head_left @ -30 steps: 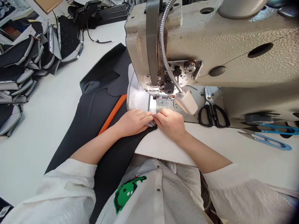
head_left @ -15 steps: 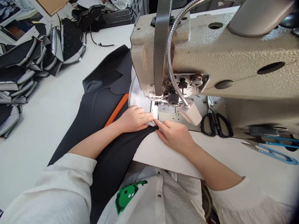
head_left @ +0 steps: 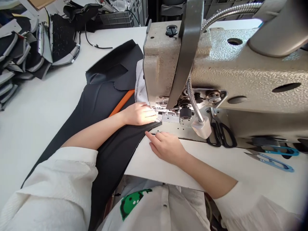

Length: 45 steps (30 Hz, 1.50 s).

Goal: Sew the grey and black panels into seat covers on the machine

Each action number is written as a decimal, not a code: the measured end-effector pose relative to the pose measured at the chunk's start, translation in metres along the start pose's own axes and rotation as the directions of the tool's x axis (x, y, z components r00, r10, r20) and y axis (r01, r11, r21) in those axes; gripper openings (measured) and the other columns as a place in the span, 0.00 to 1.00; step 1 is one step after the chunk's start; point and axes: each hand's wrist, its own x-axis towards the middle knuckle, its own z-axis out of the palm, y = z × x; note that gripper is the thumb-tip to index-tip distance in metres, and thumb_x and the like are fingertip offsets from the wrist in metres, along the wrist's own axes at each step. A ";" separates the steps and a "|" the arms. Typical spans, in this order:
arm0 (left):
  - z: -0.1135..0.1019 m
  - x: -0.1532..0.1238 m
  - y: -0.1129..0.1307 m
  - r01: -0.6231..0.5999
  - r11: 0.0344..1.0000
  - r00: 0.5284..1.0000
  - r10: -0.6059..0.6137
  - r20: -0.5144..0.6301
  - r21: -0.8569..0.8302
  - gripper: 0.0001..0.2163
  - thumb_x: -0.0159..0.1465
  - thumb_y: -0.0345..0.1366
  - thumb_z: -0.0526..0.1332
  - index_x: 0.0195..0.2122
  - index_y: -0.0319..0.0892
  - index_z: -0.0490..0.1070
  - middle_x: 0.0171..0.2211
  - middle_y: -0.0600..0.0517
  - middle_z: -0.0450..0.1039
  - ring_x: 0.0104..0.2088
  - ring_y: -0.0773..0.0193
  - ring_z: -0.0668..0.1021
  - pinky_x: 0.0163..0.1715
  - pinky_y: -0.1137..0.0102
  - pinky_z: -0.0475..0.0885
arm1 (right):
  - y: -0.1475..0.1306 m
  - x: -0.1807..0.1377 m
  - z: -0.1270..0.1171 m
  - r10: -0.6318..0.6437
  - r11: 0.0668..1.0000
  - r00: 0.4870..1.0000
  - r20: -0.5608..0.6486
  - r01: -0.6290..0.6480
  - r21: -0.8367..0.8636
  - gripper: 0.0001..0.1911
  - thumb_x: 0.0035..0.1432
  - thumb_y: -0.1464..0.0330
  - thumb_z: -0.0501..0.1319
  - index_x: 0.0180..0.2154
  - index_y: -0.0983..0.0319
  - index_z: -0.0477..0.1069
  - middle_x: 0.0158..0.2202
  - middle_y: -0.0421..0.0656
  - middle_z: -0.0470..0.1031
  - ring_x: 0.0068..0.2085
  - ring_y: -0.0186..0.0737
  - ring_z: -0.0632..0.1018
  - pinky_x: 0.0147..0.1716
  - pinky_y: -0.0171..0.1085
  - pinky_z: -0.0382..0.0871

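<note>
My left hand [head_left: 140, 114] lies palm down on the cloth, fingers stretched toward the needle area of a sewing machine [head_left: 166, 67]. Under and around it spreads a large black fabric piece [head_left: 96, 106] with an orange strip [head_left: 122, 102] across it. A light grey mesh piece [head_left: 141, 85] shows beside the machine head, partly hidden by it and my fingers. My right hand [head_left: 167, 146] rests on the white table in front of the machine, its index finger stretched out to the black fabric's edge. The fingers are apart and grip nothing visible.
Black-handled scissors [head_left: 222, 133] and blue thread snips [head_left: 274, 162] lie at the right. A lamp on a flexible metal neck [head_left: 201, 126] hangs beside the needle area. Stacked black and grey pieces [head_left: 64, 40] and a grey crate [head_left: 117, 19] stand at the back left.
My right hand has moved left and toward me along the black fabric's edge, away from my left fingertips. The mesh by the needle is now more covered. The camera view has shifted.
</note>
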 end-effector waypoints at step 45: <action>0.004 0.009 0.012 0.423 0.903 0.905 -0.419 0.074 -0.072 0.14 0.66 0.29 0.50 0.30 0.41 0.74 0.30 0.48 0.73 0.37 0.58 0.74 0.40 0.60 0.63 | 0.040 0.006 0.002 0.324 0.940 0.946 -0.018 -0.324 -0.103 0.18 0.64 0.68 0.50 0.47 0.58 0.75 0.27 0.42 0.75 0.33 0.37 0.73 0.29 0.34 0.56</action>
